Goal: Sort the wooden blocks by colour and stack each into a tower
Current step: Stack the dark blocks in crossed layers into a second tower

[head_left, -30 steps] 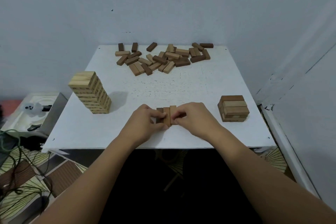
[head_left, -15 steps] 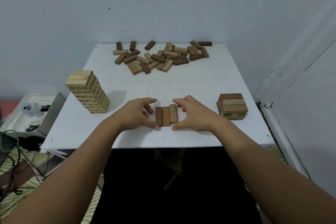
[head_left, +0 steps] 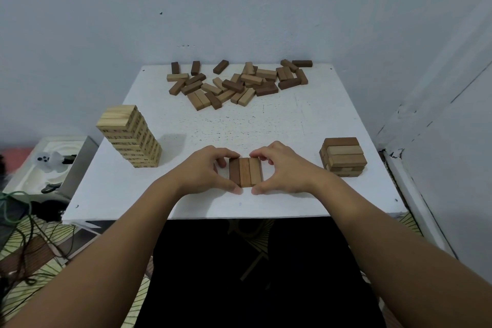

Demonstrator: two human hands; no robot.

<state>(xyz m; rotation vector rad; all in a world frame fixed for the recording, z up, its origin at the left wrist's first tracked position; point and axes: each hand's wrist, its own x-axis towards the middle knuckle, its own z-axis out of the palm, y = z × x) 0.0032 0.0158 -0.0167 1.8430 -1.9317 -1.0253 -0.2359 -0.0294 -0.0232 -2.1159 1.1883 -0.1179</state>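
Near edge of the white table: both forearms reach in from below. Left hand and right hand sit either side of a row of three blocks, which lies flat on the table, long sides touching, darkest block on the left. Fingers of both hands are curled round the row: thumbs meet at its near end, index fingertips touch its far corners, so the row is pinched between the two hands. Left of the row, well apart, a tall light-wood tower stands upright, slightly twisted, printed marks on its block ends. Right of the row, near the table's right edge, a short brown stack a few layers high. Beyond the row, at the table's far edge by the wall, a loose pile of mixed blocks, light, mid and dark brown, lying jumbled, some overlapping.
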